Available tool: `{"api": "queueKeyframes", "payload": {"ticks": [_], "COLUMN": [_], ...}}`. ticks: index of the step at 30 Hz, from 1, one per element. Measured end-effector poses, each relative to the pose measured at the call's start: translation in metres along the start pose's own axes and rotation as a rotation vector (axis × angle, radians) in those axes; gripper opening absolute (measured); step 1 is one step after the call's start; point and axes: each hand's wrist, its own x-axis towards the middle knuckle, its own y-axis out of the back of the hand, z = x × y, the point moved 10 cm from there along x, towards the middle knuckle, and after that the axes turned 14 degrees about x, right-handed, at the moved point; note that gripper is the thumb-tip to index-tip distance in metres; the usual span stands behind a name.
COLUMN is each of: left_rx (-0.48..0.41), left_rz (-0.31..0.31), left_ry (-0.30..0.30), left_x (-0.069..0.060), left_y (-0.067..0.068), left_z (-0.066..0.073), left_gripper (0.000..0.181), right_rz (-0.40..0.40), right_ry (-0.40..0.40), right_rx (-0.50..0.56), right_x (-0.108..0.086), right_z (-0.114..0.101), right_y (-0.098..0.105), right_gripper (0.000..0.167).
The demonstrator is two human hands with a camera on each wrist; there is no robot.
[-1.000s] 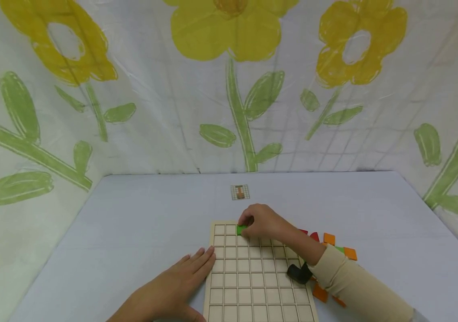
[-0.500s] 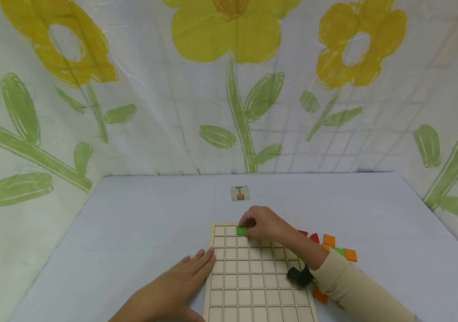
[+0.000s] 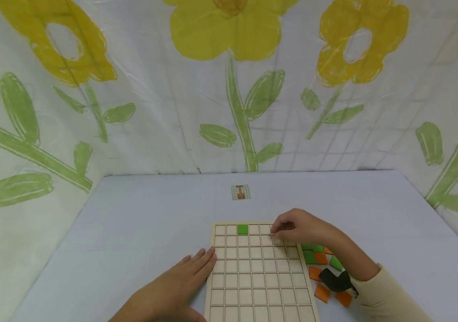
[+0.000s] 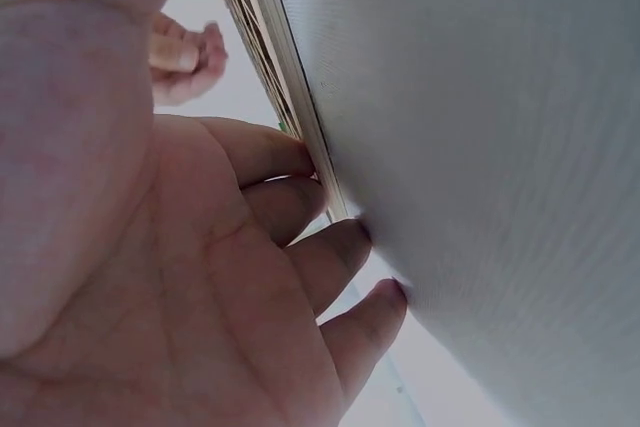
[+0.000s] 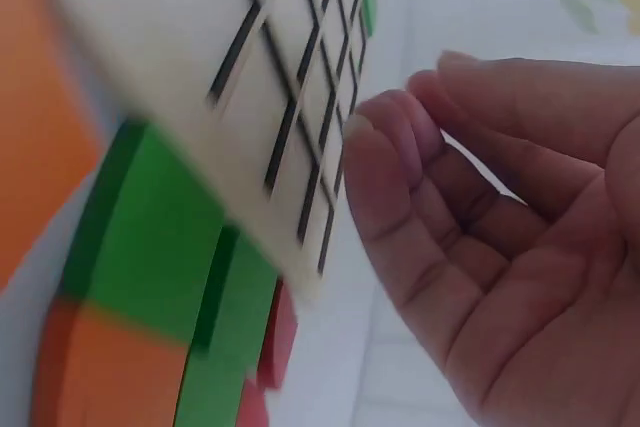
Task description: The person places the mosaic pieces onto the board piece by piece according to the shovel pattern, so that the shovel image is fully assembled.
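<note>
A wooden grid board (image 3: 245, 281) lies on the table, and one green square tile (image 3: 242, 229) sits in a cell of its far row. My left hand (image 3: 172, 286) rests beside the board with its fingertips touching the left edge; the left wrist view shows those fingers (image 4: 345, 247) against the board's side. Above the board's far right part is my right hand (image 3: 305, 228). In the right wrist view the right hand (image 5: 500, 217) has loosely bent fingers, a gap between thumb and index finger, and nothing held.
Loose orange tiles (image 3: 323, 293) and green tiles (image 3: 309, 257) lie right of the board, partly hidden by the right arm. Red pieces (image 5: 278, 337) show in the right wrist view. A small pattern card (image 3: 240, 192) lies beyond the board. A black strap (image 3: 335, 281) is on the right wrist.
My right hand has let go of the green tile and moved to the right, off the tile's cell. The tile stays in the far row. My left hand has hardly moved.
</note>
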Motion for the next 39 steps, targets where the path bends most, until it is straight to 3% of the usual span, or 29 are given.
{"api": "queueKeyframes", "payload": {"ticks": [7, 14, 22, 27, 32, 39], "left_rx": [0.033, 0.021, 0.009, -0.032, -0.027, -0.024], "left_rz": [0.043, 0.047, 0.03, -0.008, -0.008, -0.008], "left_ry": [-0.016, -0.007, -0.002, 0.016, 0.016, 0.016], "left_x": [-0.003, -0.004, -0.002, 0.0, 0.0, -0.001], "left_y": [0.004, 0.005, 0.004, 0.001, 0.001, 0.002], "left_z": [0.002, 0.001, 0.001, 0.0, 0.0, 0.0], "left_gripper": [0.126, 0.126, 0.127, 0.128, 0.128, 0.127], "right_rz": [0.077, 0.183, 0.234, 0.25, 0.271, 0.245], "right_ry": [-0.08, -0.179, -0.209, -0.197, -0.181, -0.139], "right_rx": [-0.153, -0.174, -0.186, -0.19, -0.182, -0.113], "right_x": [-0.039, -0.061, -0.066, -0.065, -0.065, -0.065], "right_z": [0.015, 0.032, 0.043, 0.041, 0.037, 0.036], "right_y": [0.014, 0.027, 0.032, 0.031, 0.03, 0.032], "right_gripper": [0.003, 0.012, 0.016, 0.014, 0.019, 0.011]}}
